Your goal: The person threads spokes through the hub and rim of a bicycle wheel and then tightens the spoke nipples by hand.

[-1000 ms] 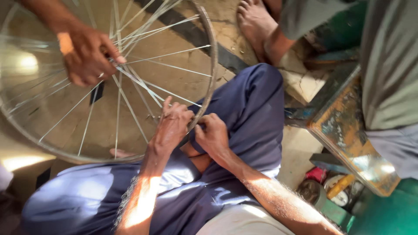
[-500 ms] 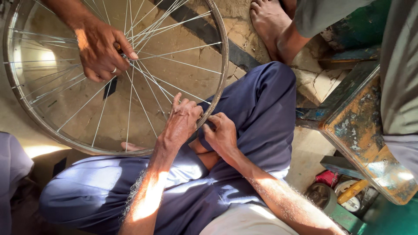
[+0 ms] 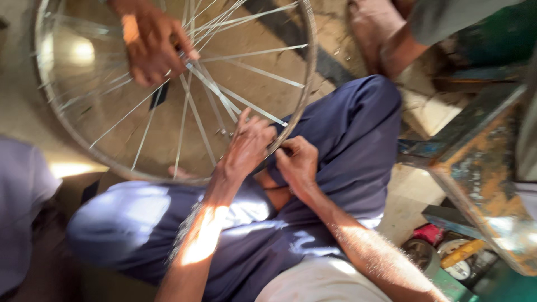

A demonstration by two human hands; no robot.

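On the person's lap, against the dark blue trousers (image 3: 347, 140), leans a bare bicycle wheel (image 3: 306, 84) of silver metal, its thin spokes (image 3: 251, 106) fanning across the upper left of the view. The left hand (image 3: 246, 148) rests on the lower part of the wheel with fingers spread and loosely curled over the spokes and the edge. The right hand (image 3: 299, 165) sits just beside it, fingers pinched together at the wheel's edge; what they pinch is too small and blurred to tell. Another person's hand (image 3: 151, 47) grips the spokes near the top of the wheel. That person's bare foot (image 3: 372, 33) stands on the ground beyond the knee. A worn wooden bench (image 3: 481, 168) stands to the right.
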